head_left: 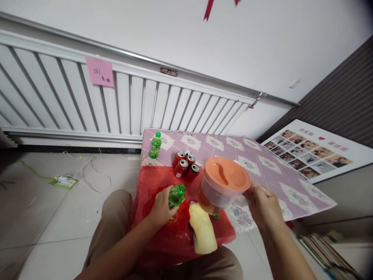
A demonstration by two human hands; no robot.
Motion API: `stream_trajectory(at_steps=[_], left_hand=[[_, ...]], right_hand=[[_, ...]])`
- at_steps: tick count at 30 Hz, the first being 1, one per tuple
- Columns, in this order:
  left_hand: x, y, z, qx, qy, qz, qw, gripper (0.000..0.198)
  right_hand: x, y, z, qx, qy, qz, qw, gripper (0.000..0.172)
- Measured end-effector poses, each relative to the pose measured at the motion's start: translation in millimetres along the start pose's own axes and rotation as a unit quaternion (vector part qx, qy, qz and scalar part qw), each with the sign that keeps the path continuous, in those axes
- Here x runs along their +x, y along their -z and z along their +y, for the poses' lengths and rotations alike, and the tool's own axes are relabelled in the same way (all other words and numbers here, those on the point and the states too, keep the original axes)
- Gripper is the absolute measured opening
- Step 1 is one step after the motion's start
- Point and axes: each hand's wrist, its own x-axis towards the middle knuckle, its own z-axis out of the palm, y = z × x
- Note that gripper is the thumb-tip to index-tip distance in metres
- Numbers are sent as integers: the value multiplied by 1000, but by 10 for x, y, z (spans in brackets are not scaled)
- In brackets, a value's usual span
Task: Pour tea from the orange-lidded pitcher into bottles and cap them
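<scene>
My left hand is wrapped round a green plastic bottle with no cap on its mouth, tilted a little to the right. My right hand grips the handle of a clear plastic pitcher with an orange lid. Brownish liquid lies in the bottom of the pitcher, which is raised above the table. Below it a folded yellow cloth lies on the red plastic sheet. Just right of the cloth is a green bottle cap, partly hidden by the pitcher.
Several red and dark drink cans stand in a group behind the left hand. A capped green bottle is at the table's back left corner. The patterned tablecloth reaches right, near a leaning photo board. A power strip lies on the floor.
</scene>
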Motion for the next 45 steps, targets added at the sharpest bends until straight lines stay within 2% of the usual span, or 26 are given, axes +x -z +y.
stream_trajectory(at_steps=[3, 10, 20, 26, 32, 34, 37, 41, 45], left_hand=[[-10, -1, -16, -2, -2, 4, 1000, 79], [-1, -2, -20, -11, -1, 12, 1000, 78], [-7, -17, -65, -43, 1, 0, 999, 78], [-18, -39, -127, -54, 5, -1, 999, 81], [-3, -17, -144, -52, 5, -15, 999, 81], [5, -4, -135, -54, 2, -21, 998, 81], [13, 9, -110, -58, 7, -21, 998, 79], [24, 22, -71, -73, 19, -16, 997, 79], [44, 53, -21, -88, 13, -23, 996, 78]], right_hand=[[-22, -148, 144, 84, -56, 79, 992, 38], [-116, -492, 543, 99, -80, 124, 984, 38], [-198, -800, 921, 109, -106, 128, 980, 35], [-296, -881, 1050, 108, -128, 123, 978, 38], [-303, -758, 1080, 92, -122, 56, 987, 43], [-315, -627, 1136, 81, -119, 41, 989, 48], [-391, -351, 1309, 43, -134, 60, 988, 53], [-588, -61, 1619, -44, -157, 66, 984, 44], [-753, -60, 1831, -140, -153, 11, 978, 34]])
